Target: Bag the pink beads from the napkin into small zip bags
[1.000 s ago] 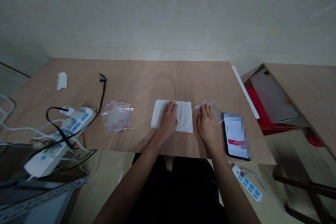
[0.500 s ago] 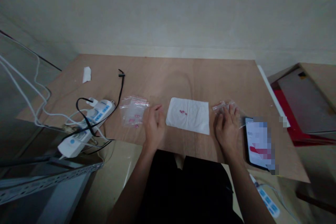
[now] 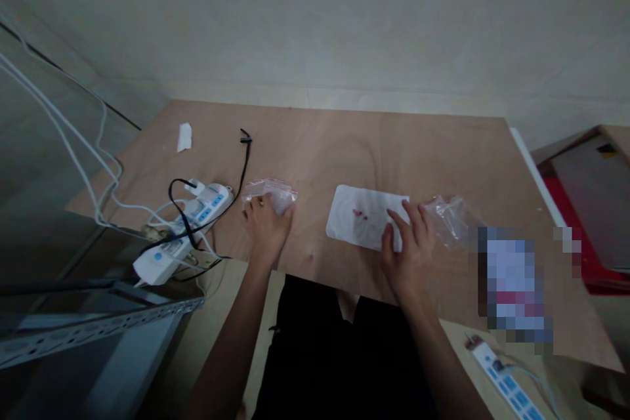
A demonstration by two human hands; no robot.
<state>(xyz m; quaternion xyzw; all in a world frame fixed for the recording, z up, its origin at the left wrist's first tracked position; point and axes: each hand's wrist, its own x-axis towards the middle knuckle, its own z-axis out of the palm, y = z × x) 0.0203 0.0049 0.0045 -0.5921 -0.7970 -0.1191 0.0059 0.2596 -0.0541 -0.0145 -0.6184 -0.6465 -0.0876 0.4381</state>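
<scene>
White sheet (image 3: 342,216), one; flat on the wooden table (image 3: 315,144), between the two hands. Bears a few small red pieces (image 3: 357,212) near its middle; their exact kind is too small to tell.

Recent change: the left hand (image 3: 266,228) has shifted from the gap beside the plastic bags (image 3: 281,195) onto the bags themselves. The right hand (image 3: 411,252) has left the clear bag (image 3: 453,220) and come over to the right part of the sheet. The red pieces lie uncovered, as they do half a second earlier; a second ago the left hand covers the middle of the sheet. Judged meaning: the sheet now falls to the right hand and the bags to the left.

Left hand: palm down, fingers bent over the near part of the bags, thumb apart along their right side. Whether it pinches any bag cannot be told.

Right hand: fingers spread, thumb standing away from them, nothing seen between. Fingertips over the sheet's right end; contact cannot be made out.

Position against the grip: red pieces to the left of the right hand's fingertips, near but apart; well apart from the left hand. Clear bag just beyond the right hand, crumpled, on its outer side.

Also on the table: phone (image 3: 512,282), blurred into blocks, at far right; power strip (image 3: 216,202) and black cable (image 3: 247,156) at left; paper scrap (image 3: 184,138) at the far left.
</scene>
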